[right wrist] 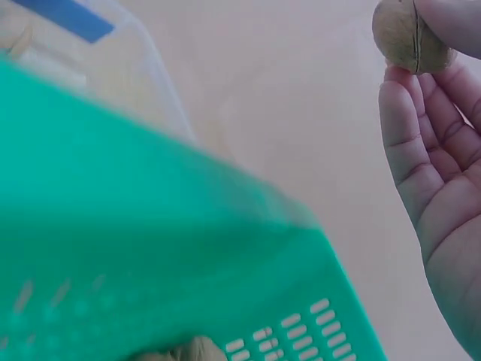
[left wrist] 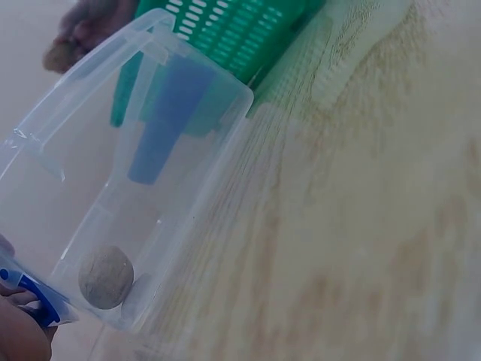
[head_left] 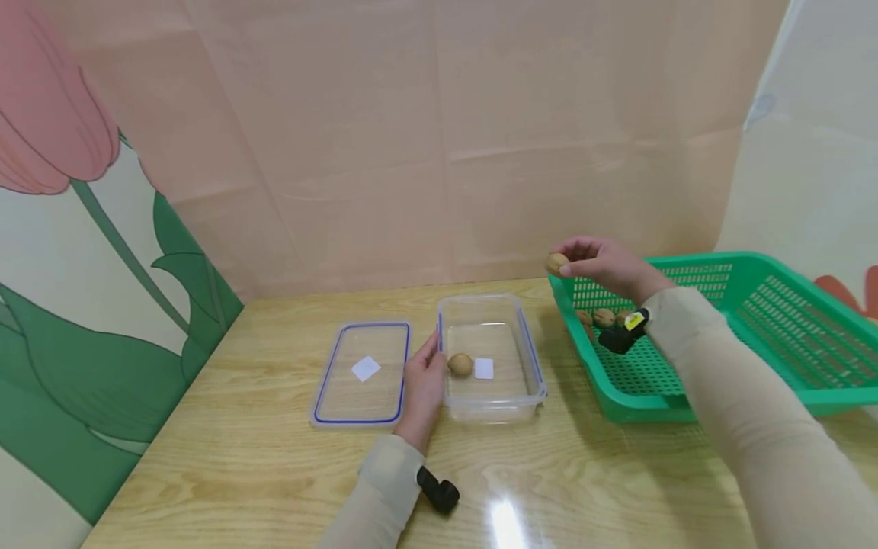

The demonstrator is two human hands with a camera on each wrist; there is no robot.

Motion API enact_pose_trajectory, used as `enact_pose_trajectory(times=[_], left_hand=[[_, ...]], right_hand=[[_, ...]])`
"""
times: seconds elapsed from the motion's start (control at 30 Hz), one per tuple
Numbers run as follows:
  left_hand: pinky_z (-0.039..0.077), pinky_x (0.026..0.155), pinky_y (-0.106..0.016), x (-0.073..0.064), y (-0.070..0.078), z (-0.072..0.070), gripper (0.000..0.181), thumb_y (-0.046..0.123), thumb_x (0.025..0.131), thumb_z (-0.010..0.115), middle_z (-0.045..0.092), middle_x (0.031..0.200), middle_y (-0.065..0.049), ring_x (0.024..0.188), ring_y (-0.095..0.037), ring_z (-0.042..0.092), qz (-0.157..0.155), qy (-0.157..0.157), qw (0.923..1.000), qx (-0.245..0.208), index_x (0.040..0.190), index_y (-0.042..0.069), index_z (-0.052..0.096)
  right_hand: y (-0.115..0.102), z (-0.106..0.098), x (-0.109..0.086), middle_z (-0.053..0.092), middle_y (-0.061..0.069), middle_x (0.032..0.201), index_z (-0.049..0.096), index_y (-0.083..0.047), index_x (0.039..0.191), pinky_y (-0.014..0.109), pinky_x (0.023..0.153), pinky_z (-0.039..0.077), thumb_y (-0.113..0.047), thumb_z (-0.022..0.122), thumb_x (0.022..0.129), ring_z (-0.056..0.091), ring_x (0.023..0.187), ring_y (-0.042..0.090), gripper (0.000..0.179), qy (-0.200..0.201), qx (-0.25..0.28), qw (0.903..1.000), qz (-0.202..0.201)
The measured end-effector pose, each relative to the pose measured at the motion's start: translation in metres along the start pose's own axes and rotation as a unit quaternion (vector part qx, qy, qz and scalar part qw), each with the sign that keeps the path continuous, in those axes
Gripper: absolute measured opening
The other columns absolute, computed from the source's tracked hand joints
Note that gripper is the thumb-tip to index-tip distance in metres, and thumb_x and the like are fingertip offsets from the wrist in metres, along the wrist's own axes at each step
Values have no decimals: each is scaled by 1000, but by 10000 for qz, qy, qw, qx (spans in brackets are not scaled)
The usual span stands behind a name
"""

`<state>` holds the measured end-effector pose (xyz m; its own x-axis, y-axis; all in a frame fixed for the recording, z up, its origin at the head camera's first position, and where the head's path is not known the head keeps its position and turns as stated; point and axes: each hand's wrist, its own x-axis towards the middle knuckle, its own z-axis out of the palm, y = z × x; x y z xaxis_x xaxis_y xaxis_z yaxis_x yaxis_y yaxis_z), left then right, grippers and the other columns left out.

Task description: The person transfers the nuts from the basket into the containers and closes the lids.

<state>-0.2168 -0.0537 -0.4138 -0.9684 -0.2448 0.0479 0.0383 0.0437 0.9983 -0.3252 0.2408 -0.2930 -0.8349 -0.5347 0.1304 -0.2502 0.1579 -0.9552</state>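
Note:
My right hand (head_left: 597, 263) pinches a walnut (head_left: 557, 264) between thumb and fingers, above the left rim of a green plastic basket (head_left: 610, 404). In the right wrist view the walnut's (right wrist: 409, 37) seam shows by the thumb. My left hand (head_left: 424, 381) holds the left side of a clear plastic container (head_left: 524, 389), by its blue-edged latch (left wrist: 37, 297). One walnut (head_left: 460, 365) lies inside the container, near the left wall, beside a white square label (head_left: 483, 369). Several walnuts (head_left: 604, 318) sit in the basket's left part, below the right hand.
A clear lid (head_left: 343, 404) with a blue seal and a white label lies flat on the wooden table (head_left: 226, 457), left of the container. A pinkish sheet (head_left: 343, 152) covers the wall behind. The basket stands to the right of the container.

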Motion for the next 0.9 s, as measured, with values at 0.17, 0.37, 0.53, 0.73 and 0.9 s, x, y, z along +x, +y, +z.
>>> enact_pose_trajectory(times=[0.17, 0.37, 0.53, 0.73, 0.9], left_hand=[[36, 106, -36, 0, 2, 0, 46, 8, 87, 48, 48, 138, -7, 129, -23, 42, 18, -3, 10000, -54, 133, 12, 49], [36, 107, -37, 0, 1, 0, 45, 7, 88, 48, 48, 138, -7, 129, -23, 41, 44, 1, 10000, -72, 132, 12, 50], [35, 107, -37, 0, 1, 1, 46, 8, 87, 47, 47, 138, -5, 129, -22, 41, -3, 3, 10000, -31, 133, 13, 50], [35, 108, -38, 0, 0, 2, 46, 8, 88, 47, 46, 140, -5, 131, -23, 39, -43, 27, 10000, -46, 134, 11, 49], [36, 106, -37, 1, -1, 2, 46, 7, 87, 48, 48, 137, -6, 129, -24, 41, 100, 111, 9999, 23, 132, 9, 50]], right_hand=[[-5, 9, 7, 65, -4, 95, 64, -16, 104, 24, 83, 49, -1, 58, 87, 58, 89, 10, 24, 4, 226, 9995, -201], [-7, 22, 17, 64, -3, 93, 64, -14, 101, 22, 82, 49, 2, 59, 86, 58, 88, 11, 23, -24, 580, 9977, -359], [-9, 36, 26, 65, -3, 91, 64, -13, 100, 20, 80, 50, 1, 62, 84, 58, 87, 11, 21, 3, 671, 9966, -473], [-11, 52, 38, 65, -4, 92, 64, -14, 100, 21, 82, 50, -2, 62, 85, 59, 88, 10, 19, 147, 511, 9981, -305], [-9, 65, 48, 65, -3, 94, 62, -12, 102, 23, 84, 50, -2, 62, 85, 59, 89, 11, 20, -5, 599, 9980, -215]])
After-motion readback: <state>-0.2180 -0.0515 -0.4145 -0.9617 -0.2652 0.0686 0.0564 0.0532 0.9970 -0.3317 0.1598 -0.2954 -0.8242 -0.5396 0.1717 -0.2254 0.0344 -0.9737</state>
